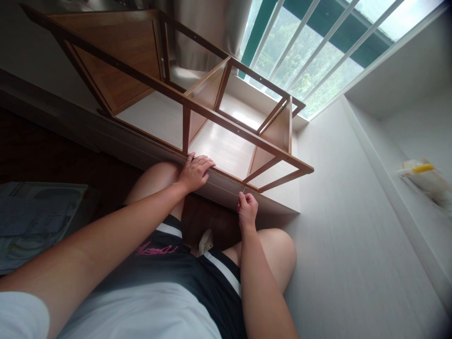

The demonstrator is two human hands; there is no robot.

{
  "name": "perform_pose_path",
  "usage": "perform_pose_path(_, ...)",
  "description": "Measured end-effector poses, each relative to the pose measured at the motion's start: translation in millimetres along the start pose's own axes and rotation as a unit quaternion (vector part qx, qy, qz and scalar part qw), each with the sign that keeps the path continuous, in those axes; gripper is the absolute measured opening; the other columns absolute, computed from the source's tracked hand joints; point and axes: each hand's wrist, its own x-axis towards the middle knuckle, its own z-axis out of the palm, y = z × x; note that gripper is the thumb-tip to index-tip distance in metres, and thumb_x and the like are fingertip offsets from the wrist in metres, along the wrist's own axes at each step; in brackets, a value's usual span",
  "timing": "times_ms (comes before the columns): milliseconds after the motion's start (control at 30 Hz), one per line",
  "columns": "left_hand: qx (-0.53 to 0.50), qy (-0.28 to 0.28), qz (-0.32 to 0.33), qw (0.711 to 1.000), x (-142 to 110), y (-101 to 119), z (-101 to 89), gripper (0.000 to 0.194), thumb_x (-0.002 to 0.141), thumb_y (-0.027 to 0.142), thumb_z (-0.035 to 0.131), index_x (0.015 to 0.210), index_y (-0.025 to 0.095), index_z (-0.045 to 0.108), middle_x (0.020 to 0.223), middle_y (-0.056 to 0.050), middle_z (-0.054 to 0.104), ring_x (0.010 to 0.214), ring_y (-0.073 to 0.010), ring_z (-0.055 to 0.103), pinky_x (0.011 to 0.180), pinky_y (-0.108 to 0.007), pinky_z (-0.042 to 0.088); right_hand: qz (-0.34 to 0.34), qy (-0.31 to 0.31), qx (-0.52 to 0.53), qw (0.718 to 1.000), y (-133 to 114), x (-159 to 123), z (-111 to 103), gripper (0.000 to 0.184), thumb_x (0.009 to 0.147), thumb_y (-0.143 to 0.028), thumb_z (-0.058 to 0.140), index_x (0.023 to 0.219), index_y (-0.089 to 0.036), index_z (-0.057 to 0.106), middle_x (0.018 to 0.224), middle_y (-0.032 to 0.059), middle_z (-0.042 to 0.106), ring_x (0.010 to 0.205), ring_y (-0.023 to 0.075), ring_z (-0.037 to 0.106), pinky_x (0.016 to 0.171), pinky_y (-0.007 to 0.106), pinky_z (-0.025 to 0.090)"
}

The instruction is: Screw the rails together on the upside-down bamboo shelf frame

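Note:
A brown wooden shelf frame (213, 113) with panels between its rails lies on its side along a pale ledge. My left hand (196, 173) is closed over its near lower rail, fingers laid across the top and thumb toward me. Farther right, my right hand (247, 207) is closed in a pinch just below the same rail. From its fingertips a thin metal rod (244, 189) points up to the rail near an upright. The rod's other end is hidden in the fingers, so its exact kind cannot be made out. Small holes dot the upper rails.
A barred window (300, 52) is behind the frame, beside a grey curtain (208, 33). A pale wall panel (353, 202) rises close on the right. At the left, a box with papers (38, 216) rests low. My bent knees flank the ledge's front.

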Motion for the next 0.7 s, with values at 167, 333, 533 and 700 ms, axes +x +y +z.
perform_pose_path(167,0.005,0.005,0.001,1.000,0,-1,1.9,0.041,0.082,0.018,0.048,0.120,0.028,0.060,0.128,-0.004,0.063,0.131,-0.0242,0.047,0.120,-0.051,0.011,-0.048,0.017,-0.100,0.994,-3,3,-4,0.039,0.083,-0.053,0.057,0.064,-0.022,0.042,0.048,-0.0062,0.043,0.044,0.0104,0.036,0.043,0.025,0.029)
perform_pose_path(333,0.004,0.008,0.000,1.000,0,-1,3.7,0.041,0.082,0.017,0.049,0.120,0.028,0.060,0.128,-0.003,0.062,0.131,-0.0241,0.047,0.121,-0.051,0.009,-0.084,0.035,-0.199,0.976,-10,6,-9,0.040,0.084,-0.049,0.056,0.060,-0.022,0.040,0.050,-0.0065,0.039,0.050,0.0110,0.034,0.050,0.026,0.029)
perform_pose_path(533,0.007,0.006,-0.002,1.000,0,-1,3.4,0.040,0.083,0.017,0.048,0.119,0.028,0.060,0.128,-0.003,0.062,0.131,-0.0242,0.046,0.121,-0.051,0.010,-0.057,0.031,-0.138,0.988,-13,5,-5,0.040,0.082,-0.045,0.062,0.060,-0.022,0.038,0.050,-0.0077,0.035,0.049,0.0095,0.032,0.048,0.025,0.027)
perform_pose_path(700,0.009,0.008,-0.002,1.000,1,-1,4.1,0.038,0.083,0.017,0.048,0.118,0.027,0.060,0.128,-0.003,0.062,0.131,-0.0240,0.046,0.121,-0.050,0.011,0.113,-0.087,0.211,0.967,-6,4,3,0.032,0.088,-0.042,0.059,0.070,-0.022,0.043,0.051,-0.0092,0.029,0.043,0.0083,0.029,0.039,0.020,0.024)
